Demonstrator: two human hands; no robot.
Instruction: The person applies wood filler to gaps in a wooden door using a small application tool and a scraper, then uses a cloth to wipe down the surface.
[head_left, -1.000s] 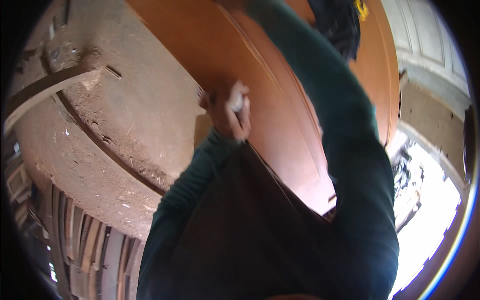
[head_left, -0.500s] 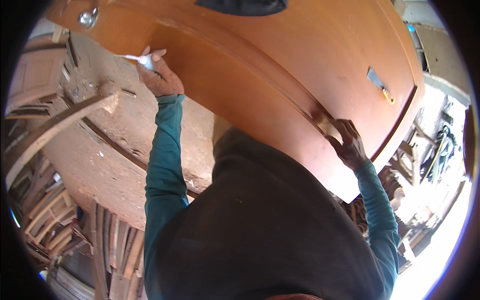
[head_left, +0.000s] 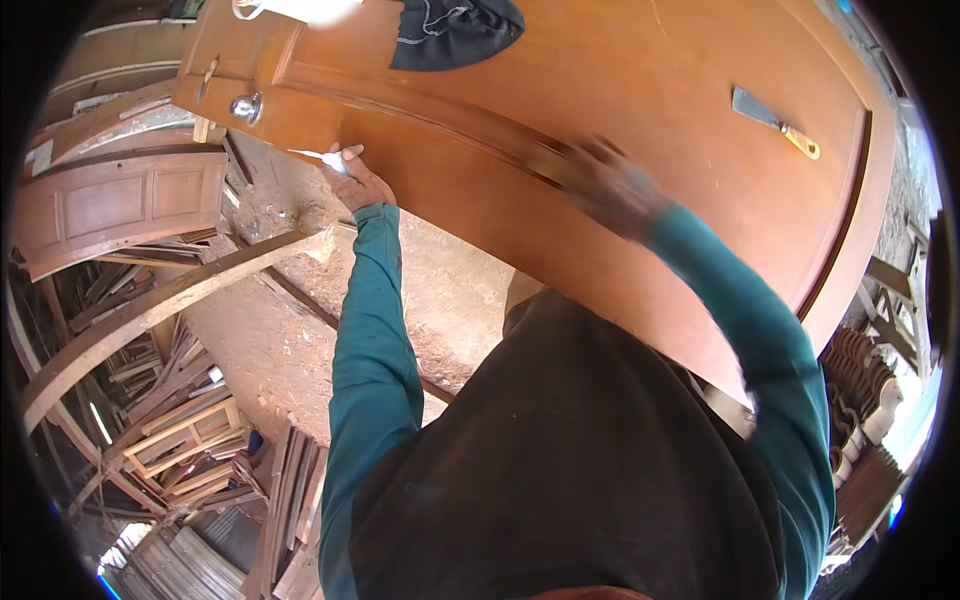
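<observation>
A reddish-brown panelled wooden door [head_left: 450, 205] lies flat before me. My left hand [head_left: 362, 188] is at its near-left edge, closed around a small whitish squeeze bottle [head_left: 336, 161] whose thin nozzle points left. Motion blurs my right hand [head_left: 615, 185], which is over the long recessed moulding [head_left: 440, 117] of the door. A pale tan piece [head_left: 546, 161] shows at its fingertips, too smeared to name. Off to the right on the door rests a putty knife [head_left: 775, 122] with a yellowish handle. A round metal doorknob [head_left: 246, 108] is fixed near the left end.
A black cloth [head_left: 455, 35] lies at the door's far side, beside a bright white object [head_left: 300, 8]. Another panelled door [head_left: 120, 212] leans at the left. A curved timber [head_left: 160, 295], wooden frames [head_left: 185, 440] and stacked boards [head_left: 290, 500] fill the left floor.
My right hand has swept leftward along the moulding with the tan piece. My left hand keeps the bottle near the door edge. The view has shifted, bringing more of the left end in.
</observation>
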